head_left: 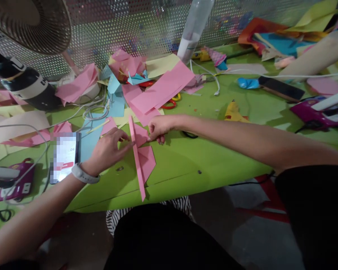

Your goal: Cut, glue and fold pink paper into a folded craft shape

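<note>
A folded pink paper (147,161) lies near the table's front edge, with a long narrow folded strip along its left side and angled flaps to the right. My left hand (108,150), wearing a white wristband (84,174), is left of it. Its fingers are apart and curved, with the tips touching the strip's upper half. On the other side, my right hand (160,127) is closed in a pinch at the right tip of the upper pink flap. Its fingertips partly cover that tip.
Loose pink sheets (169,86) and red-handled scissors (169,104) lie behind my hands. A phone (66,155) is at left, near a dark bottle (25,82) and a fan (30,22). A yellow glue gun (234,111) lies beyond my right forearm. Cables cross the green table (186,168).
</note>
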`<state>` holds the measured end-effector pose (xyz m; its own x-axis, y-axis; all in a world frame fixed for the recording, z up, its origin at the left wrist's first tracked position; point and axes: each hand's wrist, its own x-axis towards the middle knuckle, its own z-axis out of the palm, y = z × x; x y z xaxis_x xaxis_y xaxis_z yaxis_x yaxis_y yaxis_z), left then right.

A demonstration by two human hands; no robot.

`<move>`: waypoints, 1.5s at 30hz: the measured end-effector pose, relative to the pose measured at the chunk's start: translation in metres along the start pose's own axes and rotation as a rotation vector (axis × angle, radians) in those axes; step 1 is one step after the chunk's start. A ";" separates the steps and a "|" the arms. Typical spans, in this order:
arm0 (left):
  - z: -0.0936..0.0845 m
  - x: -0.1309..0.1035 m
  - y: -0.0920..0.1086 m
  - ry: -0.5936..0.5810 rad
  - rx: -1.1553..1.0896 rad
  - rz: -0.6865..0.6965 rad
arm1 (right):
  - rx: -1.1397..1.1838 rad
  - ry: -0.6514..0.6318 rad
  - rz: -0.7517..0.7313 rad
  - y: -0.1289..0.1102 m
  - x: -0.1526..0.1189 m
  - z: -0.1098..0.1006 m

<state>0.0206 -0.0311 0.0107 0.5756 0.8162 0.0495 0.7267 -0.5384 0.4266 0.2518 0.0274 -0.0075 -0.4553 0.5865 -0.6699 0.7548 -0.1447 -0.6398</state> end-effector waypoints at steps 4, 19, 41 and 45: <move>-0.005 0.033 0.002 -0.447 -0.168 -0.257 | -0.010 -0.006 -0.022 0.000 0.001 0.001; 0.008 0.068 -0.010 -0.696 -0.273 -0.267 | 0.050 0.001 -0.012 -0.003 -0.007 0.003; -0.005 0.075 0.008 -0.813 -0.147 -0.448 | 0.006 0.006 -0.050 0.004 0.001 0.003; -0.006 0.078 0.006 -0.868 -0.211 -0.510 | 0.005 -0.005 -0.048 0.004 0.000 0.002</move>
<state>0.0673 0.0303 0.0220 0.3507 0.4595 -0.8160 0.9281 -0.0539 0.3685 0.2539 0.0250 -0.0110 -0.4935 0.5887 -0.6402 0.7294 -0.1208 -0.6734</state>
